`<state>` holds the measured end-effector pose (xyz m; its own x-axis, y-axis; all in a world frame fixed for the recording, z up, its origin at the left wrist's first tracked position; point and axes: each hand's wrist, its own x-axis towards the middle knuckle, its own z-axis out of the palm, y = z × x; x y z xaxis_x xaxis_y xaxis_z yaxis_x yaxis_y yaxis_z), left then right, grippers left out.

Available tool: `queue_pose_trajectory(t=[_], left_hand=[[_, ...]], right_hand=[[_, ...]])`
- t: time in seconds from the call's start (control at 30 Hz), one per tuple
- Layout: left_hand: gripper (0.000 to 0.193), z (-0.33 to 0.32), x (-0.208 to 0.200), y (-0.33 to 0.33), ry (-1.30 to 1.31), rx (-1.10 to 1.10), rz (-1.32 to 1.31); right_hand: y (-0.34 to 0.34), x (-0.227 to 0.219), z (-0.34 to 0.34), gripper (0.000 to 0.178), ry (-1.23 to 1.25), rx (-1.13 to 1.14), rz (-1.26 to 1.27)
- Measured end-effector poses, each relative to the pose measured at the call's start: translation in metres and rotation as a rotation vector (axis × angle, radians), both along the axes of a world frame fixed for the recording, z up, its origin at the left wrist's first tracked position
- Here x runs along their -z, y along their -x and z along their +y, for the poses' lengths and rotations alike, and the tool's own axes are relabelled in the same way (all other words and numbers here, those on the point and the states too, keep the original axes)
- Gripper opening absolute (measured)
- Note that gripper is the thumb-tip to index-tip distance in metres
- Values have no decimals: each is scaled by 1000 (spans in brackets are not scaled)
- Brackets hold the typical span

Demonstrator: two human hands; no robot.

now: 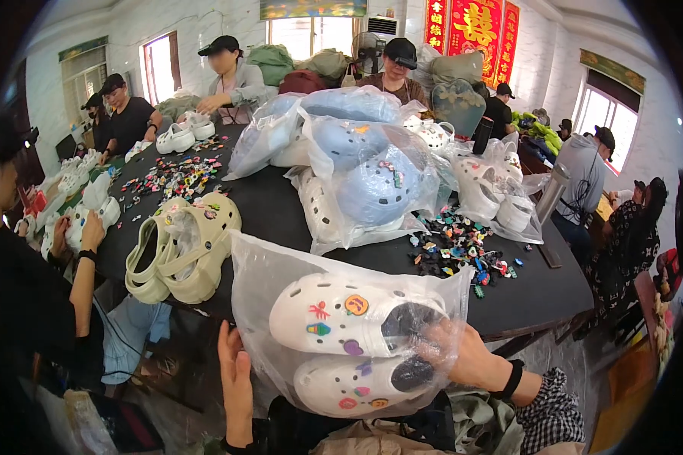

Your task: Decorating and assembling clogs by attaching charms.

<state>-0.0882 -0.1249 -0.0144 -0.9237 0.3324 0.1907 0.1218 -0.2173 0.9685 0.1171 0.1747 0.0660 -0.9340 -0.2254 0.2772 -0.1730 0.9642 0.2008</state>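
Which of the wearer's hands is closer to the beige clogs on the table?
Left. The left hand is below the beige clogs in view, beside the clear bag; the right hand is farther right, at the heel end of the white clogs.

Two white clogs (334, 322) with colourful charms, side by side in a clear plastic bag (259, 282), toes leftward

The right hand (463, 354) holds white clogs (328, 315) inside a clear bag (265, 265).
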Motion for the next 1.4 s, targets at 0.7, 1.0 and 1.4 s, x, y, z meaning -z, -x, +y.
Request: queue_pose_trajectory(t=[0.7, 1.0, 1.4], left_hand=[[44, -96, 32, 60, -654, -543, -339], [54, -133, -11, 56, -698, -929, -199], [97, -157, 16, 32, 319, -1172, 687]], right_hand=[[-68, -49, 28, 34, 79, 200, 308], [-72, -49, 34, 30, 280, 429, 474], [2, -57, 15, 27, 485, 357, -42]])
